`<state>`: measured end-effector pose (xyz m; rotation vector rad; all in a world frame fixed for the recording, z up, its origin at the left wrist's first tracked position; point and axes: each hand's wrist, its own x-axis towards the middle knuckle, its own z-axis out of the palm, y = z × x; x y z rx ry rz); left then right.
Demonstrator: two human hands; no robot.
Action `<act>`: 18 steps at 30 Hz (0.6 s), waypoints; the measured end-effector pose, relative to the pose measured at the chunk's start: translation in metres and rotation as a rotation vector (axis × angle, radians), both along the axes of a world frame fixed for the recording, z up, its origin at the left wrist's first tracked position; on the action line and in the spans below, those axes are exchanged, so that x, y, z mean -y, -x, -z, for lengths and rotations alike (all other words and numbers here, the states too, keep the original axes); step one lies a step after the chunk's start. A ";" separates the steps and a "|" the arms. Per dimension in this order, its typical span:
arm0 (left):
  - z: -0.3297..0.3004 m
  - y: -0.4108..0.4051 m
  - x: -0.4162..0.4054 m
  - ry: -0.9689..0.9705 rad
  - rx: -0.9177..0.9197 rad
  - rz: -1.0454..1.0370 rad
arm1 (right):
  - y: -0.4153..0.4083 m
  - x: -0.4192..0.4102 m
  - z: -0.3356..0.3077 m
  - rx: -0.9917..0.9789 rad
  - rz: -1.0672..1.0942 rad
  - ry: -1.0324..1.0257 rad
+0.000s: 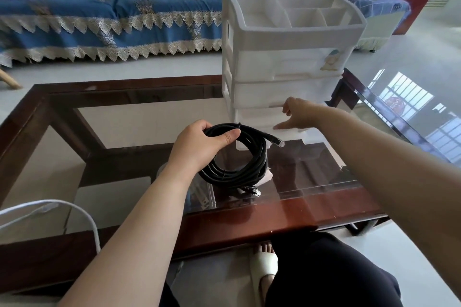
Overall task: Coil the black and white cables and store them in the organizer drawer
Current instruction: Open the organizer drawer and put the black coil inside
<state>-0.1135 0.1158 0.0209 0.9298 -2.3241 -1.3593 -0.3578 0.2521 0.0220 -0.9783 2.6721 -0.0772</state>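
I see left hand (pixel 199 143) closed around black coil (pixel 237 157), held above table (pixel 311 209) | right hand (pixel 298 113), fingers loosely spread, holding nothing, touches bottom drawer (pixel 257 117) just beyond coil | white cable (pixel 50 209) far left, uncoiled

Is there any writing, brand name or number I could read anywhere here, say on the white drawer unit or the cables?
None can be read.
The organizer bears a small sticker, a picture with no legible words.
The black cable in the left hand shows no readable print; neither does the white cable.
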 end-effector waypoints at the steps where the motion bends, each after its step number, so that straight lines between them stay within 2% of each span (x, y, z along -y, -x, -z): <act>1: 0.000 0.000 0.000 -0.028 -0.006 -0.001 | 0.001 -0.003 0.001 0.051 -0.015 -0.034; 4: 0.001 0.001 -0.002 -0.127 -0.033 -0.013 | -0.001 -0.013 -0.005 0.262 -0.018 -0.184; 6: 0.001 0.002 -0.002 -0.196 -0.052 -0.032 | -0.004 -0.016 -0.012 0.321 -0.010 -0.216; 8: 0.001 0.002 0.000 -0.272 -0.068 -0.055 | -0.008 -0.014 -0.017 0.275 0.000 -0.209; 9: 0.001 0.003 0.000 -0.309 -0.073 -0.064 | -0.010 -0.012 -0.020 0.181 -0.028 -0.139; 11: 0.003 0.004 0.000 -0.387 -0.079 -0.078 | -0.021 -0.009 -0.022 -0.031 -0.086 0.234; 13: 0.005 0.005 0.000 -0.448 -0.059 -0.089 | -0.045 -0.008 -0.028 -0.008 -0.073 0.732; 14: 0.006 0.006 0.000 -0.462 -0.043 -0.095 | -0.060 -0.010 -0.034 0.051 -0.090 0.887; 15: 0.007 0.007 0.001 -0.465 -0.031 -0.101 | -0.075 -0.013 -0.039 0.095 -0.152 0.917; 16: 0.008 0.007 0.000 -0.469 -0.025 -0.108 | -0.088 -0.016 -0.043 0.136 -0.256 0.839; 18: 0.009 0.009 -0.002 -0.504 -0.028 -0.113 | -0.109 -0.023 -0.047 0.157 -0.445 0.474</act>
